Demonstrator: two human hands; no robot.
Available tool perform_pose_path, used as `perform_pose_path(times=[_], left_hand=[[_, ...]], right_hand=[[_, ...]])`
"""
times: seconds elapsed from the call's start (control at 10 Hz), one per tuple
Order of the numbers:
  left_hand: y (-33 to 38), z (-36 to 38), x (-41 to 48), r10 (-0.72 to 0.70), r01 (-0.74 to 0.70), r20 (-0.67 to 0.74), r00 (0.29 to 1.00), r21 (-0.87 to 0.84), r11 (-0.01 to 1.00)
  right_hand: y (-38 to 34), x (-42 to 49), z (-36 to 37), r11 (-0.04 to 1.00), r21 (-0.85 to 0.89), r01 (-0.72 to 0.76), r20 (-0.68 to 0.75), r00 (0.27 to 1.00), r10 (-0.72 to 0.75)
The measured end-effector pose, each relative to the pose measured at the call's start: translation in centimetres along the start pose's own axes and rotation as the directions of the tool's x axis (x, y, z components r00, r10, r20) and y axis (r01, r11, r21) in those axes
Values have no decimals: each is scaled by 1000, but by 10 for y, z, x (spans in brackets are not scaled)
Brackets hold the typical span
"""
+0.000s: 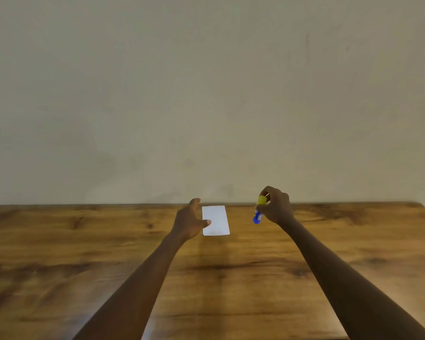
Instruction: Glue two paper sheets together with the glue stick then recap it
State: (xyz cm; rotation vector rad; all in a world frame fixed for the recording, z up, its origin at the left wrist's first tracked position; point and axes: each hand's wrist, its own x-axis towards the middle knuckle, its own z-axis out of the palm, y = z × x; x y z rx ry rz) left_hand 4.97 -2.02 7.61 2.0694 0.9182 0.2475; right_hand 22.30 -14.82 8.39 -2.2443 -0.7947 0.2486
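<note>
A small white paper rectangle (pixel 216 220) lies flat on the wooden table (pixel 108 253) near its far edge; I cannot tell whether it is one sheet or two stacked. My left hand (pixel 189 222) hovers at the paper's left edge, fingers spread, the thumb tip over the sheet. To the right, my right hand (pixel 276 204) is raised above the table and grips a glue stick (pixel 258 211) with a blue body and a yellow cap on top. The stick is held nearly upright, tilted slightly, with my fingers around the cap end.
A plain beige wall (pixel 206 94) rises directly behind the table's far edge. The table's right corner (pixel 422 204) shows at the far right. Bare wood extends on both sides of the paper and toward me.
</note>
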Motion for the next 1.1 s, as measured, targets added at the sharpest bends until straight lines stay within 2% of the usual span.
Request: perform_pose_path(times=[0.2, 0.5, 0.6, 0.7, 0.8, 1.0, 1.1], left_hand=[[-40, 31, 17, -12, 1, 89, 996, 124, 992], [-61, 68, 35, -36, -47, 230, 973, 344, 938], [-61, 74, 37, -37, -125, 280, 959, 538, 833], [-60, 76, 36, -45, -165, 303, 952, 632, 757], [-63, 77, 31, -28, -180, 278, 960, 692, 699], [-72, 81, 24, 13, -166, 225, 974, 679, 715], [-73, 83, 20, 24, -154, 208, 978, 637, 755]], right_hand=[[46, 15, 33, 998, -41, -52, -4, 999, 52], [64, 18, 49, 999, -39, -23, -12, 1000, 23], [64, 18, 47, 999, -26, -24, 31, 999, 25], [65, 15, 46, 1000, 2, -6, 20, 1000, 6], [72, 2, 46, 999, 49, -10, -73, 997, 13], [86, -34, 52, 987, 153, -44, -241, 967, 81], [88, -48, 60, 972, 228, -65, -227, 967, 118]])
